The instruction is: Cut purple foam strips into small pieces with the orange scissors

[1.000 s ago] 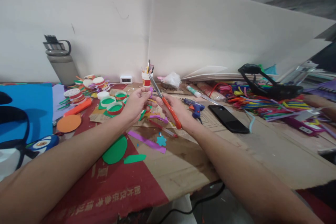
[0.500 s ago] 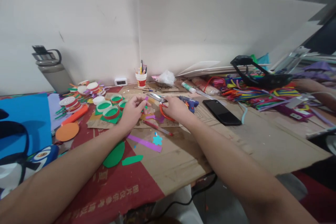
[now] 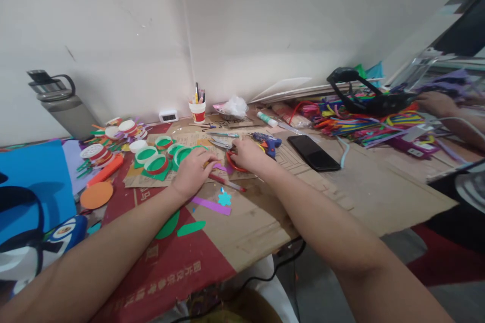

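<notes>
My right hand (image 3: pixel 250 155) is closed around the orange-red handles of a pair of scissors (image 3: pixel 220 144), whose blades point left and away from me. My left hand (image 3: pixel 194 170) is lowered over the cardboard with its fingers bent together. Small purple paper scraps (image 3: pixel 220 167) lie at those fingertips; what the fingers pinch, if anything, is hidden. Just left of this hand sit several paper rings with green insides (image 3: pixel 156 164). Nearer me are a red pen (image 3: pixel 232 184), a purple paper strip (image 3: pixel 212 205), a turquoise paper flower (image 3: pixel 225 198) and a green paper piece (image 3: pixel 191 228).
A glue gun (image 3: pixel 267 144) and a black phone (image 3: pixel 313 153) lie right of my right hand. A pen cup (image 3: pixel 197 112), glue stick (image 3: pixel 267 119) and bottle (image 3: pixel 62 103) stand or lie behind. Pipe cleaners (image 3: pixel 352 123) and another person's hand (image 3: pixel 439 105) are at right.
My left hand has come down toward the purple scraps; the purple bit between its fingers no longer shows. My right hand keeps the scissors. The view has shifted slightly.
</notes>
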`<state>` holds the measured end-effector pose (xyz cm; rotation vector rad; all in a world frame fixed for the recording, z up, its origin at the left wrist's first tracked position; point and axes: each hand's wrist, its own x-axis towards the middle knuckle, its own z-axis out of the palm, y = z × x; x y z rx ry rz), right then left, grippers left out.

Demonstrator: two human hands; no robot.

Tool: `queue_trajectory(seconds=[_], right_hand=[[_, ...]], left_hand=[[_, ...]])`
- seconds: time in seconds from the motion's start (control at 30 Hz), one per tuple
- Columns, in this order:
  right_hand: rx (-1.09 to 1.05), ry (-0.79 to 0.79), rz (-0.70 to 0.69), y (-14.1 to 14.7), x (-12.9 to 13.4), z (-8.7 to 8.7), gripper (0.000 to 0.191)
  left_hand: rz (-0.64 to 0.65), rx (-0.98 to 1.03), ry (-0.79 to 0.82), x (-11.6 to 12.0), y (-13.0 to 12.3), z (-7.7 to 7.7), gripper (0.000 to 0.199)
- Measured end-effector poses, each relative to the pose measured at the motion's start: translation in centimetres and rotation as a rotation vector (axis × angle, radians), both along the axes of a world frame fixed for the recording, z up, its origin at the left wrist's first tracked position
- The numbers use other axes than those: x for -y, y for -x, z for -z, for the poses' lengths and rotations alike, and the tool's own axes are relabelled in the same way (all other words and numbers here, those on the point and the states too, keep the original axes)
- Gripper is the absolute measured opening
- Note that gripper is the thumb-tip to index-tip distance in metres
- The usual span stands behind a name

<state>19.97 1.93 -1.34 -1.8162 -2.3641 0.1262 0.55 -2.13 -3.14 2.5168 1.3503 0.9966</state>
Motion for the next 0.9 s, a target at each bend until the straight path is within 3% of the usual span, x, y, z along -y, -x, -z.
queue_trajectory(seconds=[0.17,0.27,0.33,0.4,0.5,0.6,0.67,0.8,0.9], right_hand=[[0.071,-0.037,-0.006,-0.1,0.5,-0.8,0.037],[0.001,-0.097,0.021,-0.2,0.7,-1.3,0.038],[-0.136,-0.148,-0.037,0.0,1.0,-1.8,0.034],[-0.31,-0.153,-0.15,0.3,1.5,-2.5,0.026],[-0.497,0.0,-0.377,1.0,3.1,-3.5,0.014],[-0.511,0.174,-0.568,2.0,5.1,-3.6,0.01],[-0.441,0.208,-0.644,2.7,6.1,-3.1,0.015],[-0.245,0.239,-0.607,4.0,7.4,-1.7,0.023],[-0.165,0.237,-0.556,4.5,8.0,-1.3,0.018]], left_hand=[[0.066,-0.15,0.005,-0.1,0.0,0.3,0.021],[0.037,-0.042,-0.006,0.0,-0.2,0.2,0.025],[0.012,0.064,-0.031,0.0,-0.2,-0.4,0.025],[-0.005,0.149,-0.055,-0.1,0.1,-1.7,0.022],[-0.086,0.316,-0.07,-0.7,0.8,-4.6,0.018],[-0.135,0.651,-0.084,-1.4,1.7,-7.7,0.017],[-0.118,0.857,-0.066,-1.7,2.2,-9.0,0.016],[-0.021,1.12,0.019,-2.1,2.9,-10.3,0.016],[0.068,1.255,0.102,-2.4,3.1,-11.5,0.017]])
